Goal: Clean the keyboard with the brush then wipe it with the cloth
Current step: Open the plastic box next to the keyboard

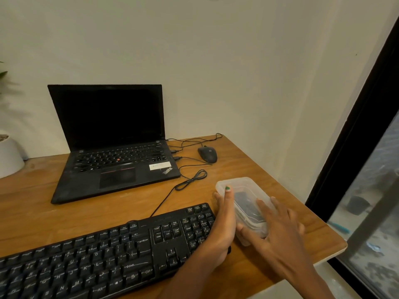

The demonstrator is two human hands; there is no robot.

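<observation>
My left hand [224,221] braces the near-left side of a clear lidded container [244,186], fingers straight along its wall, while my right hand [278,225] lies spread across the lid with its thumb hooked under the front edge, as I read it, to steady the box and pry it open. Neither hand holds a tool yet. Something dark shows through the plastic, likely the brush or the cloth, though I cannot tell which. The container sits on the wooden tabletop [291,203], touching or nearly touching the right end of the black keyboard [103,262], the thing to be cleaned, which lies untouched along the front edge. Behind it an open laptop [112,143] stands dark, a wired mouse [207,154] to its right, a white plant pot [8,156] at far left.
</observation>
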